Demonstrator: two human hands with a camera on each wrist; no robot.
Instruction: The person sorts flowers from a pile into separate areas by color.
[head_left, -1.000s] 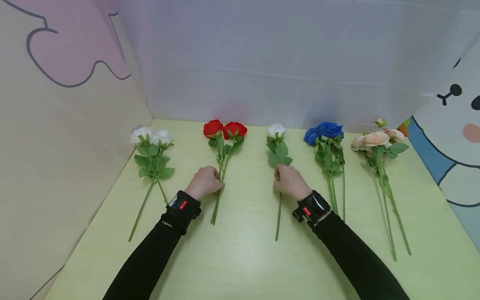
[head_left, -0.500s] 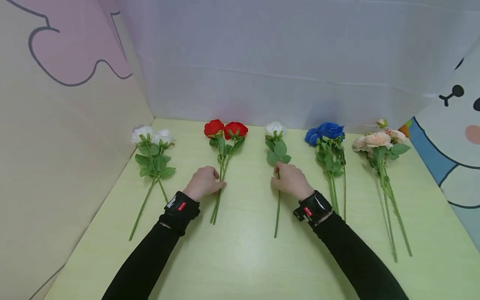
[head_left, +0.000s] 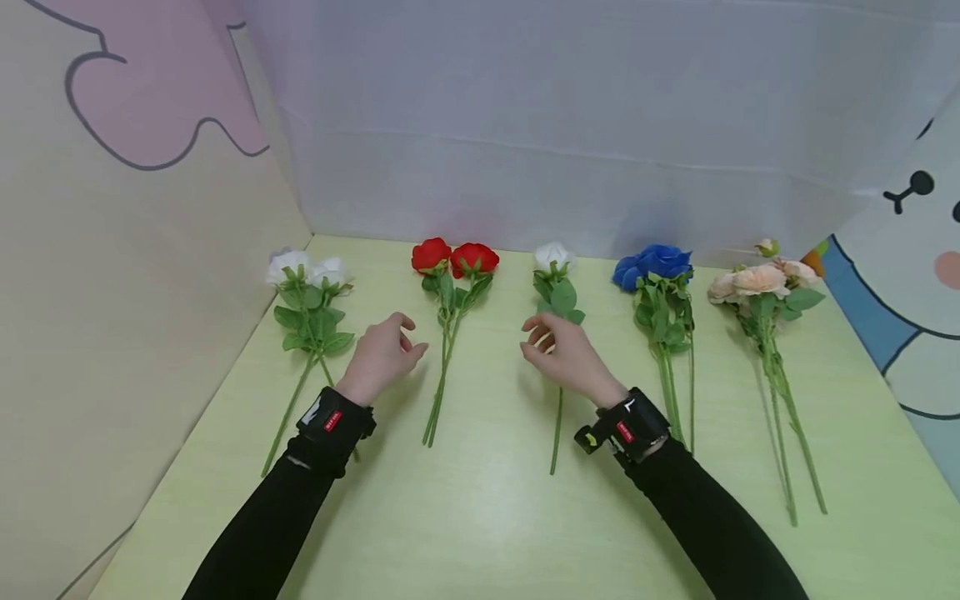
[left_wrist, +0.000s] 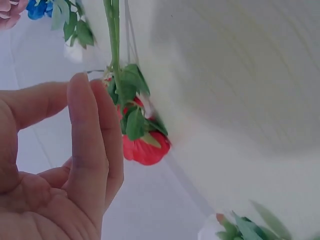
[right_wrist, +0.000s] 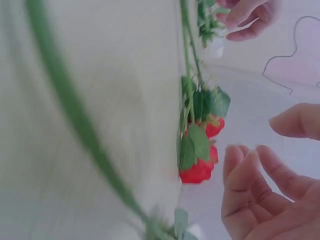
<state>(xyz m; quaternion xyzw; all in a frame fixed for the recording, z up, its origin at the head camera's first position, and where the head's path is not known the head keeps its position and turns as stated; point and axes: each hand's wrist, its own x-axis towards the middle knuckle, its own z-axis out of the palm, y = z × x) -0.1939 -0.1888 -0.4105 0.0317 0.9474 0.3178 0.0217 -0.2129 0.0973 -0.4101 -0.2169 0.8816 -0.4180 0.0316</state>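
Note:
In the head view my left hand (head_left: 381, 354) is raised to the left of two red roses (head_left: 455, 258), its fingers loosely bent and holding nothing. The red roses lie on the table with their stems toward me. My right hand (head_left: 561, 352) hovers over the stem of a single white rose (head_left: 553, 257), with a gap between thumb and fingers. That hand hides part of the stem and lower leaves. In the left wrist view the red roses (left_wrist: 147, 148) show beyond my fingertips. The right wrist view has the white rose's stem (right_wrist: 82, 122) close to the camera, apart from my bent fingers.
White roses (head_left: 307, 271) lie at the far left of the table (head_left: 480, 517), partly behind my left wrist. Blue roses (head_left: 654, 262) and pale pink flowers (head_left: 761, 279) lie on the right. A white sheet (head_left: 525, 125) hangs behind the table.
Both hands have let go of the stems and lifted. The left hand has moved left, away from the red roses; the right hand's fingers have spread apart. The flowers stay in place.

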